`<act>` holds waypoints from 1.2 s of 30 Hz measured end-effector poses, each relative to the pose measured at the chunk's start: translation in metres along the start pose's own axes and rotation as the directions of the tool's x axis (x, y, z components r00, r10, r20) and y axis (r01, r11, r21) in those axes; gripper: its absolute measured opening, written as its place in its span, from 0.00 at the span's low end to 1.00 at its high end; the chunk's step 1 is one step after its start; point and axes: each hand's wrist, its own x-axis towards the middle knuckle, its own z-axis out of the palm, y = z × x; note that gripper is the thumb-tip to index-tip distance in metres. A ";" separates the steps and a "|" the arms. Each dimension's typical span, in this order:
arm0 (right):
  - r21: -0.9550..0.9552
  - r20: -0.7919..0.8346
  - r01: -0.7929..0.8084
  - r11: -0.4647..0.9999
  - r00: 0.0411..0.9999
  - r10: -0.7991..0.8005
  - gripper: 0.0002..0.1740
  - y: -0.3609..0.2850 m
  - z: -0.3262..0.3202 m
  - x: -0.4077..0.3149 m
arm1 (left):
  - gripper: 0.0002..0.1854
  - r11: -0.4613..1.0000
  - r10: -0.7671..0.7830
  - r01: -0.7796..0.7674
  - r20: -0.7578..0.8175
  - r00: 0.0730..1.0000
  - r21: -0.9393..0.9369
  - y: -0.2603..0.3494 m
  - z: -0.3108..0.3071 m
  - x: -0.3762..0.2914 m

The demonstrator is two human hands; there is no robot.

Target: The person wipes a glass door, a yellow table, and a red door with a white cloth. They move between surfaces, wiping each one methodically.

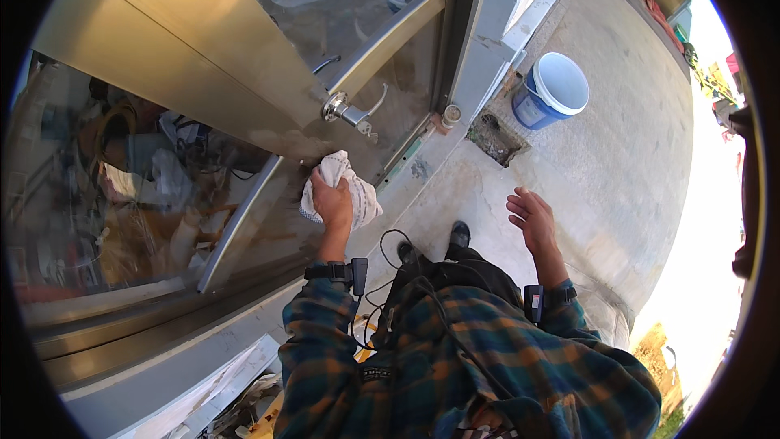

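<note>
My left hand [333, 198] grips a pale cloth with dark stripes and dashes [361, 198]. The cloth lies against the lower part of a brass-coloured metal door frame [244, 79], just below its lever handle. That chrome lever handle [348, 111] has a key cylinder with what looks like a key in it. Glass panels fill the door on both sides of the wide metal stile. My right hand [532, 214] hangs in the air over the concrete floor, fingers slightly spread, with nothing in it. Each wrist wears a strap with a small black device.
A blue and white plastic bucket [557, 85] stands on the concrete beside a rough hole [498, 139]. A small round container [451, 116] sits by the door jamb. A black cable [390, 233] loops near my legs. Debris [250, 405] lies at the lower left, beyond the sill.
</note>
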 end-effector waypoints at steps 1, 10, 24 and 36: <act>-0.003 0.022 0.004 1.000 1.000 -0.004 0.22 0.000 0.004 0.001 | 0.35 0.998 -0.060 0.060 -0.015 0.998 -0.024 0.014 -0.001 0.000; -0.014 0.063 -0.011 1.000 0.998 0.012 0.22 0.008 0.016 0.000 | 0.39 0.944 0.329 -0.329 0.015 0.944 0.020 0.080 -0.024 0.006; 0.105 -0.122 -0.055 0.993 0.990 0.068 0.22 0.028 -0.039 -0.017 | 0.36 0.634 -0.739 0.694 -0.001 0.674 -0.340 -0.172 -0.049 -0.038; -0.051 0.119 -0.092 0.994 0.988 0.098 0.21 0.022 0.023 0.001 | 0.33 0.681 -0.727 0.419 -0.481 0.491 -0.601 -0.183 -0.144 -0.095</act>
